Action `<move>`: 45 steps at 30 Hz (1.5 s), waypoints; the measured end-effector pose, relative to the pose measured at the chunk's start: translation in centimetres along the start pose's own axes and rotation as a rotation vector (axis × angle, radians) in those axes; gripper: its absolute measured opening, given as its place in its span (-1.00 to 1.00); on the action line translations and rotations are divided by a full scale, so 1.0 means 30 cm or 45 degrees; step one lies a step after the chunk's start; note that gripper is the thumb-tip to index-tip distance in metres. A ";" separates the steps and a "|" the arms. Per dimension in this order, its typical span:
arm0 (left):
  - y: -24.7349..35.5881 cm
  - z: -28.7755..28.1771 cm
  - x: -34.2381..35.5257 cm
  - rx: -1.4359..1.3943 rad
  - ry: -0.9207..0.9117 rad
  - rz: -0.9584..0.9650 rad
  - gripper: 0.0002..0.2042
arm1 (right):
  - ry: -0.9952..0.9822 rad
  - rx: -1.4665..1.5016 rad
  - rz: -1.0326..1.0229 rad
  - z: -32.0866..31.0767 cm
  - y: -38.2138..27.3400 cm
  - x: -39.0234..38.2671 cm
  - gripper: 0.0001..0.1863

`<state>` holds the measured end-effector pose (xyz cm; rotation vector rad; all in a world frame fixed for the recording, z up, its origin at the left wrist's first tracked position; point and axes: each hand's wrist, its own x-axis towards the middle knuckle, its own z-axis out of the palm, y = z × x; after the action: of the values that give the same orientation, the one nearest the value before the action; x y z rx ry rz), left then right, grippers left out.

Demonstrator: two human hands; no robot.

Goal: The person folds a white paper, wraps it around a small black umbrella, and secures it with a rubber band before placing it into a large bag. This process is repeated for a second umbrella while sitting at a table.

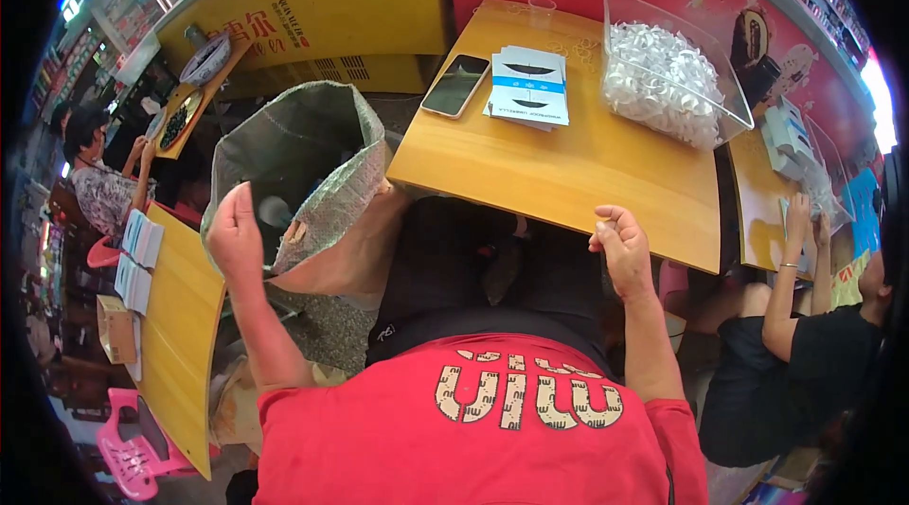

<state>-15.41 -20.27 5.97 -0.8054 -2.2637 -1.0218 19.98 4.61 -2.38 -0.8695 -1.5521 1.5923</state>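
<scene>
Red shirt fills the foreground; left hand (235,226), loosely curled and seemingly empty, hovers at the sack (303,164) mouth, nearer than the right hand (620,245), half-closed at the table (568,174) edge.

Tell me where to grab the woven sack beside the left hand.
Probably the rolled-down rim of the woven sack, at the near edge next to the left hand, coming from above. The mouth stands open and upward, and the folded rim gives a thick lip to pinch.
</scene>
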 end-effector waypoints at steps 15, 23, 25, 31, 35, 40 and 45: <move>0.543 0.874 -0.026 -0.032 -1.095 1.004 -0.90 | 0.312 -0.150 -0.165 -0.162 0.159 0.186 -0.86; 0.559 0.889 -0.016 -0.199 -0.837 1.067 -0.92 | 0.287 -0.056 -0.179 -0.176 0.136 0.193 -0.88; 0.569 0.898 -0.003 -0.271 -0.788 1.054 -0.91 | 0.288 -0.053 -0.173 -0.180 0.134 0.198 -0.88; 0.590 0.873 -0.014 -0.116 -0.915 1.110 -0.90 | 0.289 -0.068 -0.168 -0.179 0.148 0.202 -0.88; 0.581 0.842 0.031 -0.274 -0.485 0.928 -0.92 | 0.272 -0.095 -0.184 -0.171 0.155 0.188 -0.88; 0.628 0.570 0.117 -0.994 -0.132 0.263 -0.85 | 0.283 -0.093 -0.225 -0.186 0.169 0.181 -0.89; 0.598 0.499 -0.102 -1.568 -0.836 -0.496 -0.82 | 0.427 0.283 -0.400 -0.173 0.059 0.125 -0.88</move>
<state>-4.04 0.26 3.83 -1.3052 -2.1267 -2.7728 22.51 10.44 -4.27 -0.6888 -1.1831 1.2873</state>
